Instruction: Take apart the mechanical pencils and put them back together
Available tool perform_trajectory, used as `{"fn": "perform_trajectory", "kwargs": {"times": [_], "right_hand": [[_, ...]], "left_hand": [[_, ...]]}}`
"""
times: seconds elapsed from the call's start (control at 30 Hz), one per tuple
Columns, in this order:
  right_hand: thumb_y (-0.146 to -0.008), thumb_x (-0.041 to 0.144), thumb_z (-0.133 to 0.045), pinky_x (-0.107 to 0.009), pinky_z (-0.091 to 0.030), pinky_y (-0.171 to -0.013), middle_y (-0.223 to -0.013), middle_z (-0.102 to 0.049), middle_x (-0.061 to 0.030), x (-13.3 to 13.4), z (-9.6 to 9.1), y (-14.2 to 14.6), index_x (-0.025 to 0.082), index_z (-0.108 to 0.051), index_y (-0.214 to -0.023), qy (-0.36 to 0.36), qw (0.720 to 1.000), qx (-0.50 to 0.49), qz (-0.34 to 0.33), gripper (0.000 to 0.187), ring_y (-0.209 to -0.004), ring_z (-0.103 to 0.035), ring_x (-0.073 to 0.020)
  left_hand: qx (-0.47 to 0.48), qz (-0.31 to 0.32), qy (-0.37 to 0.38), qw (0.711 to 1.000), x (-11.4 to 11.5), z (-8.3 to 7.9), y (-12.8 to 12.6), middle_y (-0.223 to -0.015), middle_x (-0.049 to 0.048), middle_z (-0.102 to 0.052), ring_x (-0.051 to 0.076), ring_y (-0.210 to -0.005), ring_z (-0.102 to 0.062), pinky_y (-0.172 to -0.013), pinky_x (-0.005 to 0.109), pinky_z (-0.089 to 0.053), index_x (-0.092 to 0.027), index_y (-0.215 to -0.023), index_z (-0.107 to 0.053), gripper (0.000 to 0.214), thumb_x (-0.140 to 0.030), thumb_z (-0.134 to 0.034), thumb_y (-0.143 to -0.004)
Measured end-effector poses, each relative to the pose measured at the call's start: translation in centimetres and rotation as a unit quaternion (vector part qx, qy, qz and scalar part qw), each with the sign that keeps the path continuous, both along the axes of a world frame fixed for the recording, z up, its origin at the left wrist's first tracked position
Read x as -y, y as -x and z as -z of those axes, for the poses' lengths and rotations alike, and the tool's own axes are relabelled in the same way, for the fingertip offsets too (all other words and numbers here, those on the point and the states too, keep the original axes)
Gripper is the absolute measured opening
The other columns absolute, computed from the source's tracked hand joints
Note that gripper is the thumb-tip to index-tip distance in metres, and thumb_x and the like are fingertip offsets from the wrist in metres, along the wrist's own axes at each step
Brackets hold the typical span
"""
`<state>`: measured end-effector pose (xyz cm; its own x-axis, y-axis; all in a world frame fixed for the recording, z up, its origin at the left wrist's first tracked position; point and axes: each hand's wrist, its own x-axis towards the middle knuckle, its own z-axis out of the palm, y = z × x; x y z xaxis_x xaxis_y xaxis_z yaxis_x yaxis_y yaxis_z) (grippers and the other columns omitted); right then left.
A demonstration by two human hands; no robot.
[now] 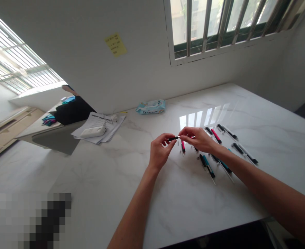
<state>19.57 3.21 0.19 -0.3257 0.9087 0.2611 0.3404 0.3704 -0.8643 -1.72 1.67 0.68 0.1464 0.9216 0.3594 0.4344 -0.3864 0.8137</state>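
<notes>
My left hand (160,151) and my right hand (196,139) meet above a white marble tabletop (103,176), pinching a slim black pen (173,138) between them. Its far end looks white or silver. Just right of my hands lie several loose pens in rows, including a pink-and-black pen (216,135) and a teal-and-black pen (209,167). A small pink pen (183,146) lies directly below my right hand, nearly touching it. Black pens (244,153) lie further right. My right forearm crosses above some of the pens, hiding parts of them.
Behind my hands lie a wet-wipes packet (150,107) and loose papers (98,128) under a white corded device (92,131). A yellow sticky note (115,45) is on the wall, below a barred window (220,24). A black bag (73,110) sits beyond the table's far left.
</notes>
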Motion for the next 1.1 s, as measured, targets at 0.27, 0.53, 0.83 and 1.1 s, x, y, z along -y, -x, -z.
{"fn": "perform_trajectory", "kwargs": {"times": [0.27, 0.53, 0.83, 1.1], "right_hand": [[-0.095, 0.046, -0.063, -0.027, -0.045, -0.061, -0.080, -0.074, -0.0020, 0.3, 0.0, 0.3, 0.021, -0.075, -0.093, 0.009, 1.000, 0.011, -0.016, 0.028, -0.067, -0.062, -0.0152], [-0.084, 0.042, -0.080, -0.044, -0.052, -0.097, -0.127, -0.072, -0.0089, 0.5, 0.0, -0.3, 0.028, -0.063, -0.140, -0.104, 0.979, 0.171, -0.031, 0.061, -0.122, -0.058, -0.0312], [-0.078, 0.041, -0.085, -0.051, -0.051, -0.099, -0.129, -0.071, -0.0102, 0.1, 1.5, -0.7, 0.030, -0.047, -0.155, -0.113, 0.957, 0.264, -0.049, 0.086, -0.122, -0.056, -0.0366], [-0.080, 0.036, -0.085, -0.054, -0.050, -0.106, -0.141, -0.065, -0.0095, 0.5, 0.4, 0.0, 0.030, -0.047, -0.154, -0.188, 0.962, 0.193, -0.035, 0.083, -0.127, -0.055, -0.0347]], "left_hand": [[0.142, 0.025, 0.091, 0.985, -0.4, 0.3, -0.1, -0.093, 0.0042, -0.076, 0.015, -0.077, -0.065, -0.072, 0.027, -0.052, -0.021, -0.096, -0.078, 0.025, -0.038, -0.083, -0.079], [0.278, 0.028, 0.195, 0.940, -0.4, -0.1, -0.2, -0.097, 0.0051, -0.075, 0.015, -0.082, -0.069, -0.073, 0.026, -0.053, -0.020, -0.102, -0.073, 0.036, -0.046, -0.082, -0.079], [0.271, 0.009, 0.215, 0.938, -0.9, 0.9, 0.1, -0.094, 0.0050, -0.074, 0.016, -0.079, -0.071, -0.080, 0.031, -0.056, -0.018, -0.109, -0.072, 0.045, -0.041, -0.088, -0.074], [0.262, -0.013, 0.254, 0.931, -0.9, 1.5, 0.4, -0.095, 0.0073, -0.077, 0.015, -0.078, -0.068, -0.082, 0.032, -0.055, -0.017, -0.104, -0.079, 0.044, -0.042, -0.090, -0.070]]}}
